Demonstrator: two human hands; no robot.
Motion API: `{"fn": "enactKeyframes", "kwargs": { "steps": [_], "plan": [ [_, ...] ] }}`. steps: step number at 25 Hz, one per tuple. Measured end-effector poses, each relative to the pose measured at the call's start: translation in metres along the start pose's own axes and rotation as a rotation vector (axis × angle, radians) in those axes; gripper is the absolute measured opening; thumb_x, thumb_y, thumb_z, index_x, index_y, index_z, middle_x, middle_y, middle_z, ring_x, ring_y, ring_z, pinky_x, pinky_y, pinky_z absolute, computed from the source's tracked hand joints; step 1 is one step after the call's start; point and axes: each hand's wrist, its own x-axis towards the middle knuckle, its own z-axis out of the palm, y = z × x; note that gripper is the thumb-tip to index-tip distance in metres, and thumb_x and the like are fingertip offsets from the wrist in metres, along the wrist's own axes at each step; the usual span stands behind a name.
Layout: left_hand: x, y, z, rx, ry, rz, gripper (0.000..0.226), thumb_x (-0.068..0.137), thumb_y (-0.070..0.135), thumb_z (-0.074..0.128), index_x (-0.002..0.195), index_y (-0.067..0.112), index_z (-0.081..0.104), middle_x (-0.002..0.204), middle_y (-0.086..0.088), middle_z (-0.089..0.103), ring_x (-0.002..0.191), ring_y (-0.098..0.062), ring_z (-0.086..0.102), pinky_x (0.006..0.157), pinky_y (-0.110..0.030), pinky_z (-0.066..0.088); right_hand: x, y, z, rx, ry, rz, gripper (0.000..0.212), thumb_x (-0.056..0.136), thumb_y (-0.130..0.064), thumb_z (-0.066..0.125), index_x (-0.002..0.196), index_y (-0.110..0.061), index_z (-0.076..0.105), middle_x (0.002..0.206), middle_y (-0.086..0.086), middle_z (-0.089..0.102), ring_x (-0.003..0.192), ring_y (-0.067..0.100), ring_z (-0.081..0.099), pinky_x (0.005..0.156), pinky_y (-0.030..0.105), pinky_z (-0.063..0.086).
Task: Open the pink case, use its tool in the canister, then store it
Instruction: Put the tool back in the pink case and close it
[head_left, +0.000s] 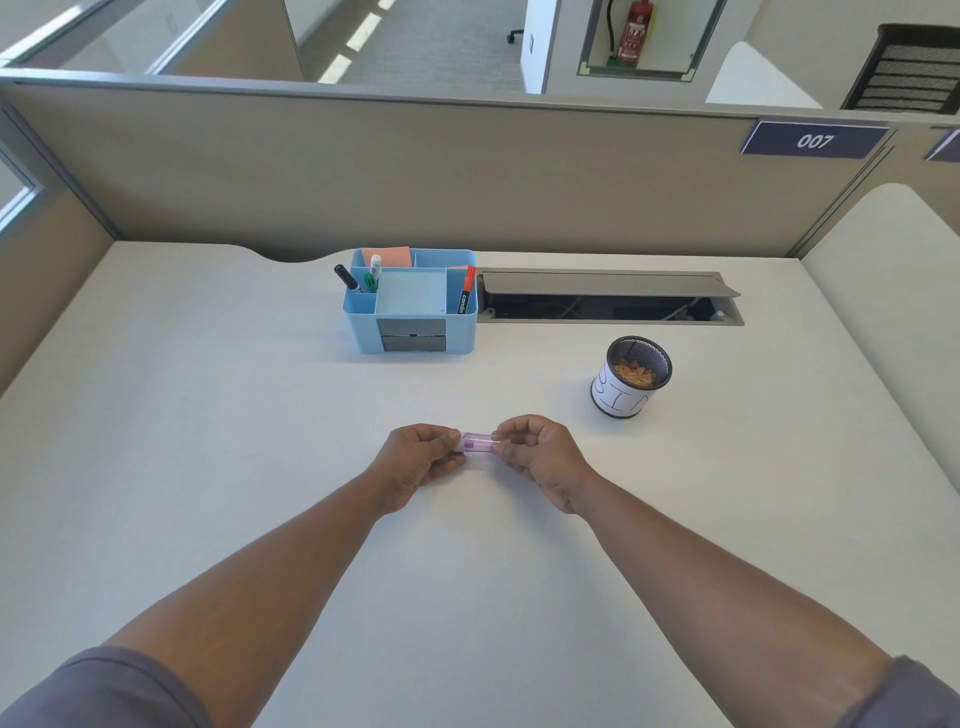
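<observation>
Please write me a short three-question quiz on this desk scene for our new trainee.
1. True or false: the pink case lies on the desk untouched.
2. Which side of the blue organiser holds the red-capped marker: A left, B right?
3. What fills the mesh canister?

Key:
1. False: the left hand and the right hand each pinch one end of it above the desk.
2. B.
3. Light brown bits that look like shavings; what exactly they are cannot be told.
</observation>
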Motion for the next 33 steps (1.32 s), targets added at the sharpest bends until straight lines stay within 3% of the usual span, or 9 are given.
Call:
{"fn": "enactKeyframes", "kwargs": {
  "steps": [5,11,19,22,26,30,33],
  "plan": [
    [-0.002,0.002,0.001,-0.007,-0.01,0.01,0.014,0.091,0.009,0.072,0.101,0.0,0.074,0.097,-0.011,0.078,0.083,-0.022,0.076,0.075,-0.023,0.062,-0.001,0.0,0.0,0.032,0.019,0.028,0.019,0.083,0.006,0.077,0.094,-0.008,0.072,0.096,0.013,0.067,0.089,0.023,0.065,0.095,0.036,0.058],
    [-0.004,0.001,0.002,-0.002,-0.002,0.009,0.023,0.09,0.007,0.073,0.108,-0.007,0.072,0.102,-0.015,0.076,0.085,-0.022,0.076,0.077,-0.024,0.062,-0.003,-0.002,0.001,0.015,0.039,0.048,0.019,0.083,0.004,0.078,0.095,-0.009,0.072,0.082,0.007,0.073,0.067,0.018,0.072,0.067,0.025,0.059],
    [-0.005,0.003,0.007,0.031,0.042,0.015,0.013,0.09,0.001,0.072,0.1,-0.005,0.073,0.103,-0.02,0.075,0.084,-0.024,0.076,0.075,-0.024,0.063,-0.004,-0.003,0.007,-0.02,0.078,0.073,0.017,0.083,0.008,0.077,0.09,-0.006,0.071,0.083,0.008,0.07,0.067,0.021,0.069,0.071,0.028,0.062],
    [-0.005,0.002,0.011,0.046,0.06,0.017,0.015,0.09,-0.001,0.071,0.103,-0.007,0.072,0.107,-0.021,0.074,0.089,-0.026,0.074,0.08,-0.025,0.063,-0.003,-0.006,0.008,-0.076,0.091,0.063,0.016,0.084,0.008,0.076,0.089,-0.006,0.07,0.085,0.01,0.068,0.071,0.023,0.067,0.083,0.035,0.061],
    [-0.007,0.002,0.015,0.107,0.065,0.041,0.019,0.089,-0.001,0.072,0.107,-0.006,0.071,0.108,-0.021,0.073,0.091,-0.026,0.073,0.082,-0.026,0.062,0.0,-0.008,0.004,-0.259,0.058,0.03,0.014,0.085,0.0,0.077,0.089,-0.01,0.068,0.092,0.013,0.069,0.077,0.023,0.065,0.086,0.035,0.059],
    [-0.009,-0.001,0.013,0.134,0.057,0.083,0.018,0.091,0.004,0.072,0.108,0.0,0.071,0.113,-0.019,0.073,0.096,-0.026,0.073,0.094,-0.034,0.059,0.006,-0.011,0.0,-0.646,0.02,-0.072,0.014,0.079,-0.017,0.081,0.09,-0.02,0.071,0.094,0.004,0.075,0.081,0.018,0.066,0.081,0.035,0.055],
    [-0.01,-0.004,0.017,0.564,0.181,0.276,0.014,0.096,0.022,0.064,0.099,0.014,0.076,0.099,0.003,0.075,0.088,-0.019,0.069,0.079,-0.029,0.055,0.008,-0.01,-0.001,-0.92,0.066,-0.18,0.011,0.081,-0.024,0.074,0.087,-0.031,0.069,0.079,-0.012,0.065,0.076,0.015,0.062,0.068,0.027,0.049]
  ]
}}
